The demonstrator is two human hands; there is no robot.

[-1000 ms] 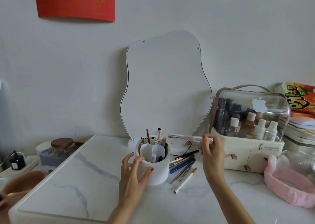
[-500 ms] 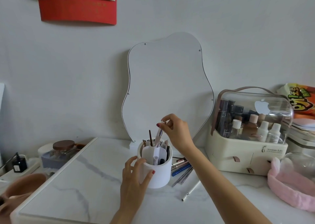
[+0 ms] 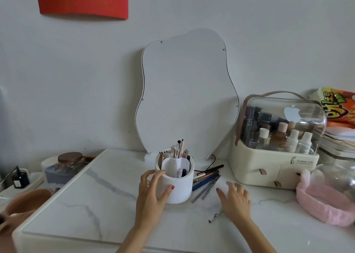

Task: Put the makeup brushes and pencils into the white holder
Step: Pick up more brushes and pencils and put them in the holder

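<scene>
Several brushes and pencils (image 3: pixel 177 151) already stand upright in the white holder (image 3: pixel 177 183), which sits on the marble tabletop (image 3: pixel 92 199) in front of the wavy-edged mirror (image 3: pixel 187 91). I see my left hand (image 3: pixel 151 197) cupped against the holder's near-left side, thumb on its front and fingers curled over the rim, steadying it. My right hand (image 3: pixel 235 200) hangs just over the table to the right, fingers spread and loose, gripping nothing. Beneath its heel lies a white pencil (image 3: pixel 215 216), part of it hidden by the hand; I cannot tell whether skin touches it. Between that hand and the holder lies a loose bundle of pencils (image 3: pixel 207 177), fanned out flat, their far ends just beside the holder's wall. Further right stands a cream cosmetics case (image 3: pixel 272 168) with a clear domed lid, well apart from both hands.
</scene>
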